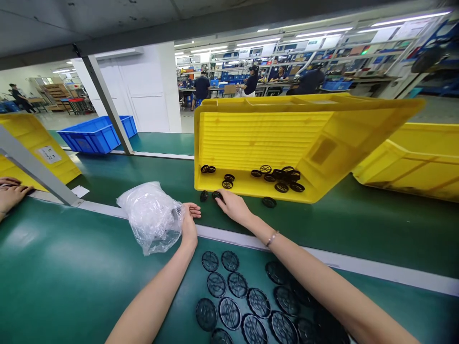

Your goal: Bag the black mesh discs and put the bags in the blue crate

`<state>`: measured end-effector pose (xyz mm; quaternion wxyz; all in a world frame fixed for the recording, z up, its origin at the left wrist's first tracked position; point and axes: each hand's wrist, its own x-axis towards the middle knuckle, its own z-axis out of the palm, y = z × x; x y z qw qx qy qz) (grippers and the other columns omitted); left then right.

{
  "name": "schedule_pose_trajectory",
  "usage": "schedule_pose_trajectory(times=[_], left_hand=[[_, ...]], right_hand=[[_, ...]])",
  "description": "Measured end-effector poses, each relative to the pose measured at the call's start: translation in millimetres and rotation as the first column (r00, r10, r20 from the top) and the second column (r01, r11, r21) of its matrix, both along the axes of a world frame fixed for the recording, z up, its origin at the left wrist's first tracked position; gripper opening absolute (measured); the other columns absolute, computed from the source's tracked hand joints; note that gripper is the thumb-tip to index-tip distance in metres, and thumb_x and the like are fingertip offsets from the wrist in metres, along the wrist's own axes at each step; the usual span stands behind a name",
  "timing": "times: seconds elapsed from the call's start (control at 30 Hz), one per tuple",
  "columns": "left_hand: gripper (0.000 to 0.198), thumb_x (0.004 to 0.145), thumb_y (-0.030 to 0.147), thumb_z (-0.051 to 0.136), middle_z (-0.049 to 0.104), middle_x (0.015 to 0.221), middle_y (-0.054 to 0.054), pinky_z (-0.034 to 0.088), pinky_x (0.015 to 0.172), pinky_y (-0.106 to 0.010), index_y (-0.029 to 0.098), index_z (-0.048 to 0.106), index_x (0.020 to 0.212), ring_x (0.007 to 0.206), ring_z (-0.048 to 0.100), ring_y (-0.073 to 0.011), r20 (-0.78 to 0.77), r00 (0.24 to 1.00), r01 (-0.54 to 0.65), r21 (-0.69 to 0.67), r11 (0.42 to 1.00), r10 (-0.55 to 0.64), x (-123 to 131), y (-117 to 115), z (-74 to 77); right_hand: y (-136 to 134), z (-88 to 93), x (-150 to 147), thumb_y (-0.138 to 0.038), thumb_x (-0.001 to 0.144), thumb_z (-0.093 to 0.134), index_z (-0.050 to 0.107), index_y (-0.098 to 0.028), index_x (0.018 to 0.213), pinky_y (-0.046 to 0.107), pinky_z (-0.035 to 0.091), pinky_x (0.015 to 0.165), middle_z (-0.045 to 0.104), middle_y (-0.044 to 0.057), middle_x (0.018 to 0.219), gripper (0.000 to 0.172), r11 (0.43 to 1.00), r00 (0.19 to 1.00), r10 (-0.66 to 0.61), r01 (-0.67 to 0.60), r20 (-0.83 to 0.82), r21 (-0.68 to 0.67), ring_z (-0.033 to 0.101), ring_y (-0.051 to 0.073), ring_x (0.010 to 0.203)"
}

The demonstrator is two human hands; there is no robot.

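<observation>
Yellow plastic tote (265,143), tilted, black mesh discs (281,187) inside

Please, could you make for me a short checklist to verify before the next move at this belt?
Right hand on small black ring: ok, the fingers touch it.
Left hand against clear plastic bag: ok, touching its side.
Small parts inside yellow bin: not ok, one small part lies on the green belt outside it.
Bin steady: cannot tell; it stands tilted and its support is hidden.
Black mesh discs lying separately: ok where visible; the lower right ones are dark.
Co-worker's hand apart from these hands: ok.
</observation>
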<state>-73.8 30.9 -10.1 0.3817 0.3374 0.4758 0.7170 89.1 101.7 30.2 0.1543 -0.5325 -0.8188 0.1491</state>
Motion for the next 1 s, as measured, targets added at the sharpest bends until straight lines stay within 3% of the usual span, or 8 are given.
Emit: schedule_pose_trajectory(times=[0.07, 0.17, 0.23, 0.43, 0.57, 0.63, 0.8, 1.0], left_hand=[[0.054, 0.091, 0.067, 0.044, 0.063, 0.079, -0.007, 0.050, 0.063, -0.027, 0.015, 0.057, 0.083, 0.066, 0.058, -0.0133, -0.006, 1.000, -0.001, -0.004, 1.000, 0.001, 0.9, 0.2, -0.8], [0.051, 0.092, 0.064, 0.044, 0.062, 0.080, -0.007, 0.049, 0.062, -0.026, 0.016, 0.057, 0.083, 0.066, 0.057, -0.0132, -0.012, 1.000, -0.009, -0.010, 1.000, 0.008, 2.1, 0.2, -1.3], [0.050, 0.092, 0.064, 0.044, 0.062, 0.080, -0.007, 0.048, 0.061, -0.026, 0.016, 0.056, 0.083, 0.066, 0.057, -0.0133, -0.013, 1.000, -0.010, -0.013, 1.000, 0.010, 2.3, -0.1, -1.2], [0.050, 0.091, 0.064, 0.046, 0.063, 0.081, -0.007, 0.049, 0.062, -0.026, 0.016, 0.058, 0.083, 0.065, 0.058, -0.0132, 0.002, 1.000, -0.008, -0.007, 1.000, 0.008, 1.6, 0.9, -1.7], [0.048, 0.092, 0.060, 0.044, 0.062, 0.082, -0.007, 0.049, 0.062, -0.025, 0.015, 0.056, 0.084, 0.066, 0.058, -0.0123, 0.044, 0.997, -0.060, -0.012, 0.998, 0.061, 0.0, 3.9, -4.6], [0.043, 0.092, 0.056, 0.043, 0.061, 0.083, -0.007, 0.050, 0.063, -0.025, 0.015, 0.055, 0.087, 0.068, 0.058, -0.0121, 0.073, 0.992, -0.105, -0.019, 0.994, 0.106, -1.9, 5.4, -6.1], [0.032, 0.089, 0.047, 0.045, 0.059, 0.086, -0.006, 0.050, 0.064, -0.025, 0.016, 0.053, 0.089, 0.069, 0.057, -0.0112, 0.118, 0.977, -0.177, -0.033, 0.984, 0.179, -5.0, 7.1, -7.6], [0.034, 0.088, 0.049, 0.046, 0.058, 0.084, -0.006, 0.050, 0.063, -0.025, 0.015, 0.054, 0.089, 0.069, 0.057, -0.0117, 0.126, 0.978, -0.168, -0.022, 0.986, 0.169, -3.8, 7.6, -7.6]], right_hand=[[-22.2, 6.8, 8.0, -0.058, 0.092, 0.028, 0.046, -0.017, 0.133, 0.005, 0.035, 0.071, 0.062, 0.002, 0.094, 0.061, 0.982, 0.991, 0.118, -0.126, -0.065, -0.138, 0.045, -0.005, 0.074], [-55.6, 17.8, 19.8, -0.068, 0.085, 0.039, 0.052, -0.019, 0.129, 0.002, 0.036, 0.069, 0.061, -0.002, 0.090, 0.068, 0.807, 0.913, 0.334, -0.405, -0.235, -0.429, 0.044, -0.008, 0.072], [-72.0, 22.8, 24.4, -0.070, 0.081, 0.046, 0.060, -0.020, 0.122, 0.002, 0.038, 0.073, 0.060, 0.000, 0.100, 0.067, 0.740, 0.883, 0.383, -0.470, -0.272, -0.482, 0.045, -0.009, 0.077], [-80.0, 28.9, 24.6, -0.064, 0.087, 0.038, 0.071, -0.020, 0.106, 0.003, 0.039, 0.081, 0.062, 0.002, 0.105, 0.058, 0.750, 0.847, 0.486, -0.530, -0.213, -0.395, 0.052, -0.008, 0.088], [-52.2, 21.2, 13.8, -0.061, 0.090, 0.033, 0.066, -0.018, 0.108, 0.005, 0.039, 0.079, 0.063, 0.002, 0.106, 0.057, 0.935, 0.949, 0.257, -0.292, -0.182, -0.202, 0.050, -0.006, 0.085], [-35.7, 13.3, 3.4, -0.062, 0.089, 0.036, 0.060, -0.021, 0.121, 0.008, 0.042, 0.081, 0.060, 0.003, 0.115, 0.058, 0.975, 0.971, 0.184, -0.200, -0.150, -0.098, 0.050, -0.005, 0.086], [-13.8, -3.6, -28.3, -0.066, 0.083, 0.043, 0.053, -0.024, 0.131, 0.021, 0.046, 0.109, 0.051, 0.006, 0.129, 0.064, 0.970, 0.970, 0.237, -0.239, -0.044, -0.041, 0.048, 0.003, 0.117], [-23.9, 1.2, -29.2, -0.064, 0.089, 0.027, 0.059, -0.011, 0.105, 0.013, 0.046, 0.088, 0.060, 0.007, 0.105, 0.064, 0.966, 0.976, 0.198, -0.211, -0.095, -0.148, 0.050, -0.003, 0.088]])
